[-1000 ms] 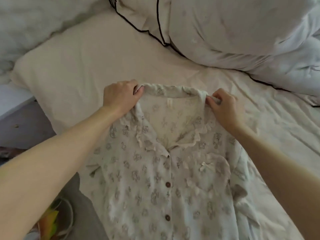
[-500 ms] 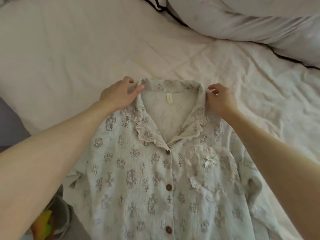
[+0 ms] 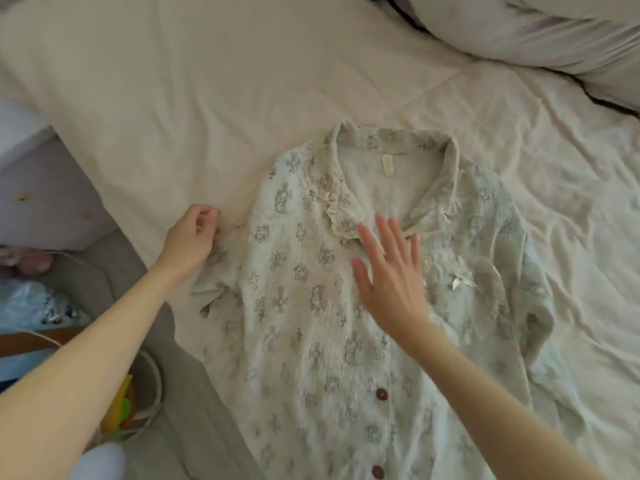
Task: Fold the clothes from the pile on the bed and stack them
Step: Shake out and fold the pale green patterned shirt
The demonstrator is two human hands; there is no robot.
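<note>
Cream bedsheet (image 3: 173,98) bears a printed shirt (image 3: 311,323), neck label (image 3: 490,167) unreadable; left hand (image 3: 190,237) fingers curled empty, right hand (image 3: 391,275) fingers spread flat.

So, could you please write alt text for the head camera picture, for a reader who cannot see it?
A printed button-up shirt lies front-up on a cream bed sheet. The right hand lies flat, fingers straight, on its chest below the collar; the left hand, fingers curled, is at the shirt's left sleeve edge.
</note>
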